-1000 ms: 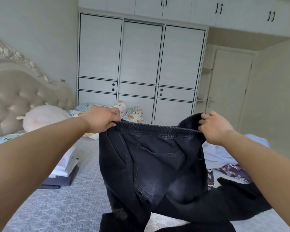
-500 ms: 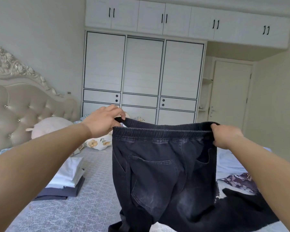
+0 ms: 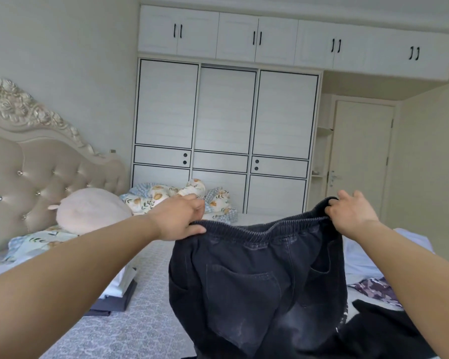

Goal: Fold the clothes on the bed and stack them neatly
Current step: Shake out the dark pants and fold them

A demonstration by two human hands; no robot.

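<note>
Your bed carries folded clothes stacked near its left edge, a pink plush and floral bedding by the headboard, and loose patterned and black garments toward its right edge.

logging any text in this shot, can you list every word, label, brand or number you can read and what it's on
None can be read.
Dark jeans, held up by the waistband in the left hand and right hand: no legible label or brand.
Wardrobe and door: no lettering.
Patterned garment: print only, no words.
</note>
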